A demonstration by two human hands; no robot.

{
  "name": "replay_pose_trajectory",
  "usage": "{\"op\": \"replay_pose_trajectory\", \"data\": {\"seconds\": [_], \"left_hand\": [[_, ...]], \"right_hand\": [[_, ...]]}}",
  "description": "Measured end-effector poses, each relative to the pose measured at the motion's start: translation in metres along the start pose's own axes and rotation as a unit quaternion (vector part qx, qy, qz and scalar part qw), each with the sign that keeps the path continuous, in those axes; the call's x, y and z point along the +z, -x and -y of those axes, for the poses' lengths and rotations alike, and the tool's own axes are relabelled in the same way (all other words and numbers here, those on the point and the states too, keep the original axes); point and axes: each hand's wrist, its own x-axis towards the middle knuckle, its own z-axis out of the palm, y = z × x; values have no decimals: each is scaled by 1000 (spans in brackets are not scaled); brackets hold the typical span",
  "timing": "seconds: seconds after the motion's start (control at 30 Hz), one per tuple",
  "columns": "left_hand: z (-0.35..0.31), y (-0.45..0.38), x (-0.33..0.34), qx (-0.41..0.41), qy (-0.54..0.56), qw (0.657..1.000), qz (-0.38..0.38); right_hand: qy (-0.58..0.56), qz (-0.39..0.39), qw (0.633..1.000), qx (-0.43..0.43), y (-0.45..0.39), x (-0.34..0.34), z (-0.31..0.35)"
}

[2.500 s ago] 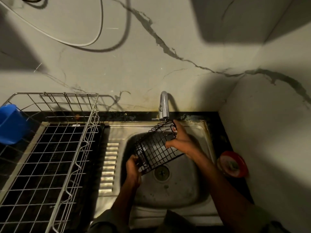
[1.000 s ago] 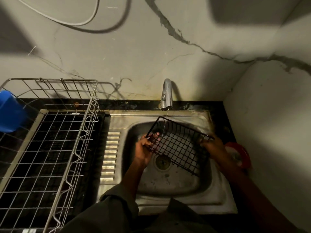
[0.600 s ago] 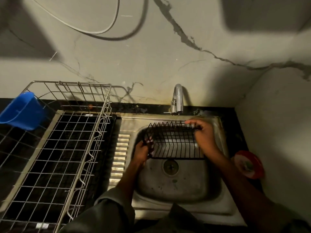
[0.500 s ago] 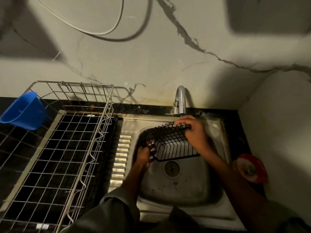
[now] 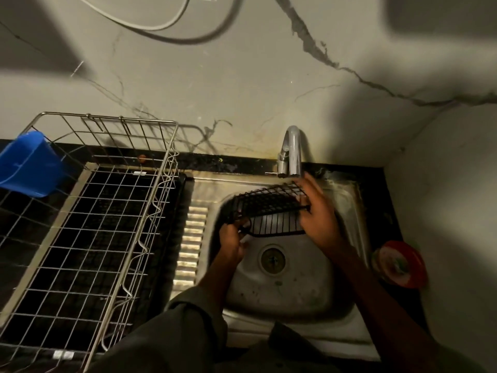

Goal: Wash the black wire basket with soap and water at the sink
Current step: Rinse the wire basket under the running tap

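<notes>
The black wire basket (image 5: 266,211) is held tilted over the steel sink (image 5: 290,292), just below the chrome tap (image 5: 291,152). My left hand (image 5: 232,240) grips its lower left corner with curled fingers. My right hand (image 5: 317,216) lies against the basket's right end with fingers spread along the wires; it is blurred. I cannot make out running water or any soap on the basket.
A large steel dish rack (image 5: 88,232) fills the counter on the left, with a blue plastic cup (image 5: 27,165) at its far corner. A red round tub (image 5: 400,265) stands right of the sink by the side wall. The drain (image 5: 272,259) lies under the basket.
The basket has been turned over in the sink, from lying open and flat to tilted under the tap. My right hand slid along its right end; my left hand kept its corner hold.
</notes>
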Motion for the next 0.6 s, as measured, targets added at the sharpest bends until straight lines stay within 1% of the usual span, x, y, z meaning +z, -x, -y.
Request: {"op": "replay_pose_trajectory", "data": {"seconds": [0.07, 0.1, 0.13, 0.17, 0.2, 0.23, 0.27, 0.3, 0.4, 0.47, 0.53, 0.6], "left_hand": [[-4, 4, 13, 29, -21, 999, 4], [-4, 6, 19, 42, -28, 999, 5], [-4, 8, 25, 58, -29, 998, 4], [-3, 8, 30, 79, -29, 996, 3], [-2, 9, 34, 104, -30, 994, 4], [-1, 8, 36, 132, -29, 991, 8], [0, 9, 38, 160, -30, 987, 14], [0, 9, 38, 185, -36, 982, 16], [-4, 10, 30, 229, -49, 972, 22], [-7, 15, 24, 241, -55, 968, 36], [-7, 26, 18, 242, -60, 967, 58], [-8, 40, 15, 238, -67, 963, 103]], "right_hand": [[38, -65, 997, 4, 22, -15, -8], [60, -84, 994, 21, 34, -22, -14], [64, -97, 992, 48, 43, -26, -20], [44, -103, 989, 94, 52, -27, -30], [-5, -104, 983, 153, 59, -28, -39], [-72, -101, 967, 223, 62, -29, -46], [-147, -89, 943, 285, 66, -31, -54], [-222, -67, 918, 323, 70, -33, -59], [-431, -21, 829, 356, 82, -46, -70], [-499, -11, 773, 392, 84, -56, -70], [-491, -20, 745, 451, 79, -55, -76], [-458, -38, 750, 477, 75, -43, -77]]}}
